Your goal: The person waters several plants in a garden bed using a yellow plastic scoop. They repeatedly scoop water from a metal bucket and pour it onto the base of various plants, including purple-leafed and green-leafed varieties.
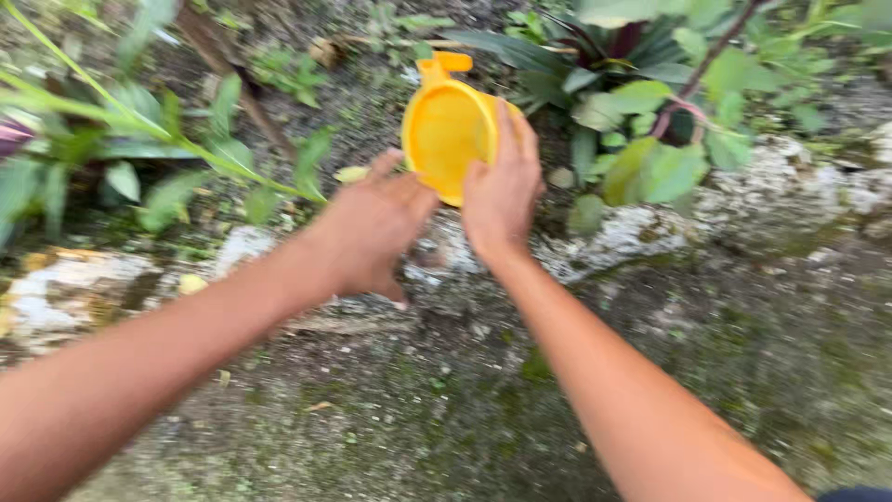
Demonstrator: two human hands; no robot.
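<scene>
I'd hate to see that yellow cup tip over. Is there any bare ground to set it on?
The mossy ground between the two forearms, below the whitish stones, lies bare. Beyond the stones it is crowded with leafy plants. Both hands, left hand and right hand, hold the yellow cup.

both hands (pixel 502 191) gripping yellow scoop (pixel 448 130), seemingly tilted
</scene>
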